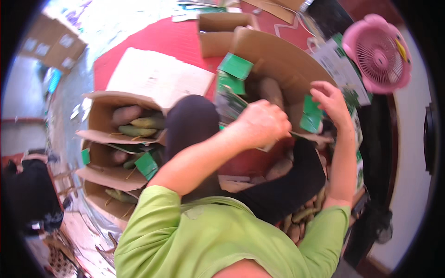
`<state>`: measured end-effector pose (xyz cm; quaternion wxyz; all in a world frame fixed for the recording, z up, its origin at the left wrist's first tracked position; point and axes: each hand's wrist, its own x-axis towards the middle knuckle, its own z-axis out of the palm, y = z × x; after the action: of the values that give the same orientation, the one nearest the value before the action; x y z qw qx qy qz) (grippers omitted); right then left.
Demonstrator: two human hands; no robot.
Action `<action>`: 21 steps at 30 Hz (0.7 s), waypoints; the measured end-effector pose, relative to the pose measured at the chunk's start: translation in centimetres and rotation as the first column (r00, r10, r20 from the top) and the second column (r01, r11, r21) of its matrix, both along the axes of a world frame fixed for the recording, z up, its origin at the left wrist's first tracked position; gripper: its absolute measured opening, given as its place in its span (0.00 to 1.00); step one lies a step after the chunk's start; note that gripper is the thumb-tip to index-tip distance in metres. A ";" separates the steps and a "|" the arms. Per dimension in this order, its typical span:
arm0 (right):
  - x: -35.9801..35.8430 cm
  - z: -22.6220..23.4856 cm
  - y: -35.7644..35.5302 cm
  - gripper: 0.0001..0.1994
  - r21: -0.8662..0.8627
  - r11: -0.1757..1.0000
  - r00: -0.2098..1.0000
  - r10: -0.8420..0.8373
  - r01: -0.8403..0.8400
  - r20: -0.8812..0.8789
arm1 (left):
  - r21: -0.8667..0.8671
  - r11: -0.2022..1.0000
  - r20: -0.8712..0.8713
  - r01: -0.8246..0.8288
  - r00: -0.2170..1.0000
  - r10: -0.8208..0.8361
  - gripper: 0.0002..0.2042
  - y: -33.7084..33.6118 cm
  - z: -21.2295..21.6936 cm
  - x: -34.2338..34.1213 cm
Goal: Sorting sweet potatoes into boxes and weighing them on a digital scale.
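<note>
An open cardboard box [296, 55] with green-printed flaps stands in front of me. A long brownish root-like thing [271, 90] lies inside it, partly in shadow. My left hand [266, 120] is closed at the box's near side, by a printed flap [232, 104]; whatever its fingers hold is hidden. Over the box's right side is my right hand [330, 99], fingers bent and apart, next to a green flap [311, 113]. It appears to hold nothing.
Several open boxes [116, 95] at my left hold long greenish and pinkish produce [139, 129]. A white board [155, 74] lies on the red surface, near a smaller box [218, 44]. A pink fan [378, 53] stands far right. Loose root-like produce [296, 224] lies beside my right leg.
</note>
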<state>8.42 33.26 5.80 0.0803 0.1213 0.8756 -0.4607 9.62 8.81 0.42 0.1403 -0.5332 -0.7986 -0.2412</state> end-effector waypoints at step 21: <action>-8.7 -13.8 -5.2 0.52 0.393 0.860 0.872 0.113 -0.326 0.476 | 0.031 0.999 0.107 0.009 0.994 -0.012 0.09 1.9 -0.4 2.8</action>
<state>-0.28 28.02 -8.04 0.2969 0.1337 0.9267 -0.1877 12.38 10.73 0.07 0.1041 -0.5216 -0.7983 -0.2825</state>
